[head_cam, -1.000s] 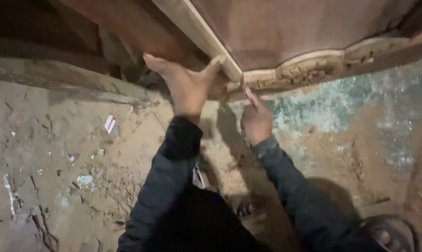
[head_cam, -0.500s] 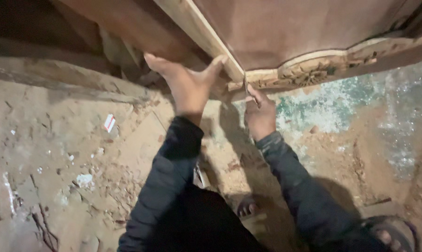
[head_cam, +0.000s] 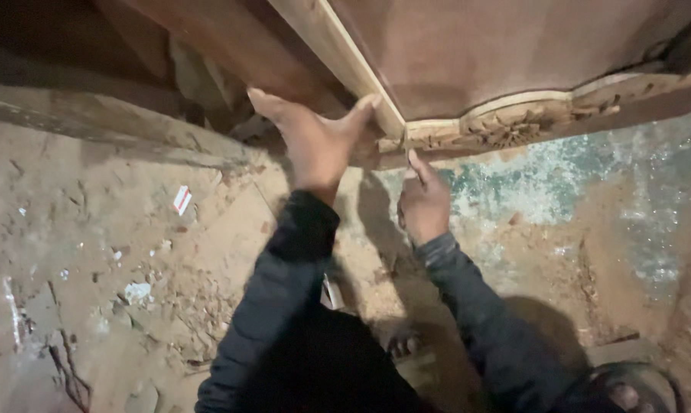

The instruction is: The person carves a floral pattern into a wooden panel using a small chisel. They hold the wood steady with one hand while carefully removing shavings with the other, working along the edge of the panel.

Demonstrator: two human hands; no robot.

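- The big wooden panel (head_cam: 513,46) leaned over the dusty floor (head_cam: 93,252); I judged it could tip if its brace slackened.
- My left hand (head_cam: 315,141) was spread open against its pale frame edge (head_cam: 338,53) and might slip.
- My right hand (head_cam: 424,203), curled with one finger on the carved trim (head_cam: 506,126), risked a pinch.

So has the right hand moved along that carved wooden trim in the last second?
No. The right hand keeps its fingertip at the same spot under the carved trim.
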